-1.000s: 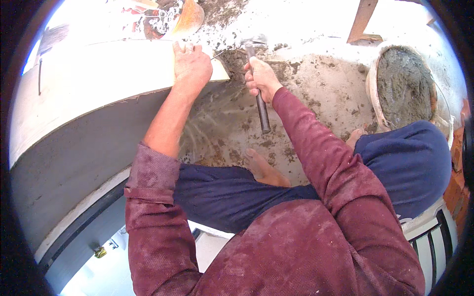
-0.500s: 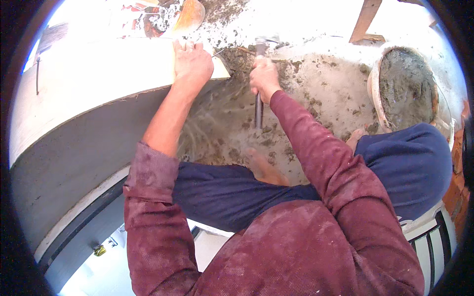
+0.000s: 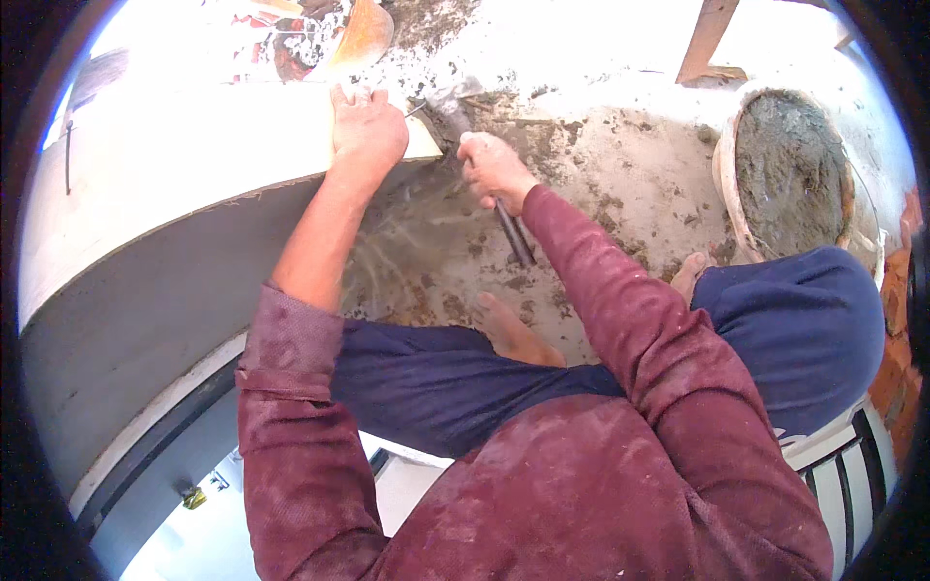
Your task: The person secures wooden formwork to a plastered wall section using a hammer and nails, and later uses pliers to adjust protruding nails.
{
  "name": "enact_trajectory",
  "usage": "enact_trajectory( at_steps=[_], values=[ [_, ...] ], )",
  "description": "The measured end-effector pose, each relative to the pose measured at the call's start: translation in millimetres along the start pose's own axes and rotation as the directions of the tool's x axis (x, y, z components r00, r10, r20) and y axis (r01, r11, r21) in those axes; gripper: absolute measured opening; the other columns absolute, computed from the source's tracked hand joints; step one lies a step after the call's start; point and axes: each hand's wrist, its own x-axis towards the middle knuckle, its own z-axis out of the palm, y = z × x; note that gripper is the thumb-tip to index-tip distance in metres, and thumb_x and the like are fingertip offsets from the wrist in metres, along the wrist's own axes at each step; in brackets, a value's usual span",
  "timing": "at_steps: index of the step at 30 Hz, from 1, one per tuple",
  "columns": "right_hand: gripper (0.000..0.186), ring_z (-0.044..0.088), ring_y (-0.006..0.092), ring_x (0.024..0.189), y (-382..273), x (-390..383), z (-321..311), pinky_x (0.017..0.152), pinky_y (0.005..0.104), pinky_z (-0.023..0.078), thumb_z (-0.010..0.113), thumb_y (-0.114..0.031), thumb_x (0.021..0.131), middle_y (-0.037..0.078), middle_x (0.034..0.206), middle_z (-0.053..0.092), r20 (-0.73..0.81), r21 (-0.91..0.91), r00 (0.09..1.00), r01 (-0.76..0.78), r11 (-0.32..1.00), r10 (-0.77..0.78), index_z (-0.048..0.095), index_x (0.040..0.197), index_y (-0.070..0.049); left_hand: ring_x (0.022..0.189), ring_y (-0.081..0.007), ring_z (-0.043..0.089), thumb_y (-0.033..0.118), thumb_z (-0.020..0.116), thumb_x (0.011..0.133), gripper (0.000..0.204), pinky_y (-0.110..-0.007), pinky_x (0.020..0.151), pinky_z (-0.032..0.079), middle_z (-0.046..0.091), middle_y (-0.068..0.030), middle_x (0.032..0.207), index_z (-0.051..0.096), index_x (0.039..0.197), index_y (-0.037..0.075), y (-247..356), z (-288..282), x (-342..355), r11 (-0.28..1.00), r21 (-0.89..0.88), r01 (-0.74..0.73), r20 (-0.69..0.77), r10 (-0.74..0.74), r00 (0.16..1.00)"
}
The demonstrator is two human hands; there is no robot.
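Observation:
My left hand (image 3: 370,131) is on a pale, curved board (image 3: 223,145), near its right end. Its fingers bend over the board's far edge, and the thumb is hidden. A thin dark rod like a nail (image 3: 417,108) sticks out just right of this hand; whether the fingers touch it I cannot tell. Wrapped round the handle of a hammer (image 3: 513,235) is my right hand (image 3: 494,167). The hammer slants, its blurred head close to the rod and the board's end, its handle's butt pointing back toward me.
A bucket of wet grey mortar (image 3: 792,174) stands at the right. Mortar crumbs dot the rough floor (image 3: 620,184) round my bare feet. A wooden post (image 3: 707,39) rises at the back right, and an orange curved piece (image 3: 365,34) lies beyond the board. Red bricks (image 3: 889,387) line the right edge.
My right hand has swung the hammer leftward, tilting it from nearly upright in the picture to a slant, its head closer to the rod. My left hand keeps its place on the board.

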Motion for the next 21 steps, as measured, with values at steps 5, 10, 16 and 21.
enact_trajectory(
  at_steps=[5,10,16,21],
  values=[
    [0.015,0.037,0.0093,0.042,2,12,-3,0.033,0.0288,0.033,0.043,-0.029,0.094,0.0,0.064,0.045,-0.377,0.321,0.923,0.206,0.925,-0.075,0.045,0.094,-0.014,0.131,-0.0293,0.042,0.014,0.043,0.089,0.038,-0.058,0.112,0.016,0.05,-0.0134,0.135,0.063,0.119,0.002,3,-20,4,0.999,0.034,-0.025,0.187,0.018,0.982],
    [0.015,0.04,0.0123,0.04,-4,3,-3,0.033,0.029,0.032,0.044,-0.029,0.094,-0.001,0.061,0.045,-0.023,-0.033,1.0,0.007,0.999,-0.007,0.043,0.087,-0.015,0.126,-0.0318,0.047,0.013,0.046,0.086,0.032,-0.057,0.109,0.021,0.056,-0.0148,0.124,0.067,0.107,0.001,0,3,1,1.0,0.012,-0.016,0.065,0.015,0.998],
    [0.022,0.037,0.0106,0.041,2,8,12,0.033,0.0279,0.032,0.04,-0.034,0.097,0.0,0.062,0.042,-0.552,0.361,0.833,0.281,0.889,-0.039,0.043,0.087,-0.015,0.127,-0.0323,0.047,0.013,0.046,0.086,0.032,-0.057,0.109,0.021,0.056,-0.0152,0.125,0.067,0.108,0.002,2,-3,3,0.999,0.035,-0.016,0.033,0.015,0.999],
    [0.021,0.036,0.0113,0.039,2,13,-10,0.032,0.0275,0.031,0.042,-0.033,0.095,-0.001,0.059,0.041,-0.057,0.006,0.991,0.122,0.993,-0.121,0.043,0.088,-0.013,0.131,-0.0302,0.042,0.014,0.042,0.089,0.039,-0.058,0.112,0.017,0.05,-0.0145,0.136,0.063,0.119,0.002,2,-15,1,0.999,0.041,-0.029,0.18,0.021,0.983]
  ],
)
